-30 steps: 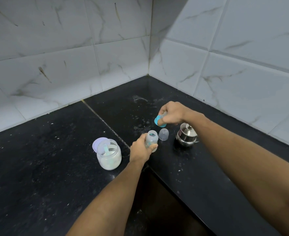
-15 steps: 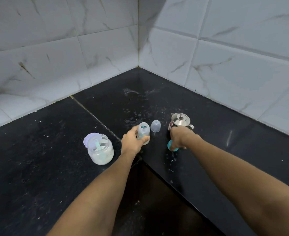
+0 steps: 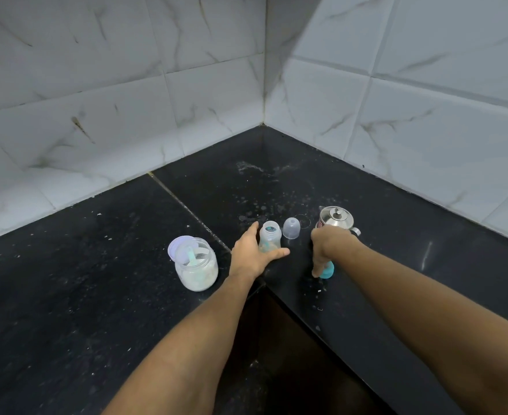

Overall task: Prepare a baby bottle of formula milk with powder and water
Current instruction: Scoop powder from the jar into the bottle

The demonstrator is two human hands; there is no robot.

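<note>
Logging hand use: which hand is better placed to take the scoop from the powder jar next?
Probably left. The left hand is open beside the bottle, next to the powder jar; the right hand holds the teal collar on the far side.

1. The left forearm (image 3: 186,339) rises from the bottom centre of the view. The right forearm (image 3: 411,310) comes in from the lower right. Both are bare and stretched forward.
2. The left hand (image 3: 251,254) lies palm down and spread, the index finger straight ahead and the thumb stretched out to the right. The baby bottle (image 3: 270,239) stands in the fork between them. Whether skin meets it is hard to tell.
3. The right hand (image 3: 332,244) bends down at the wrist, knuckles up, with the fingers pointing down.
4. Its fingertips appear to pinch the teal cap (image 3: 328,271), though the hand itself hides most of the grip.
</note>
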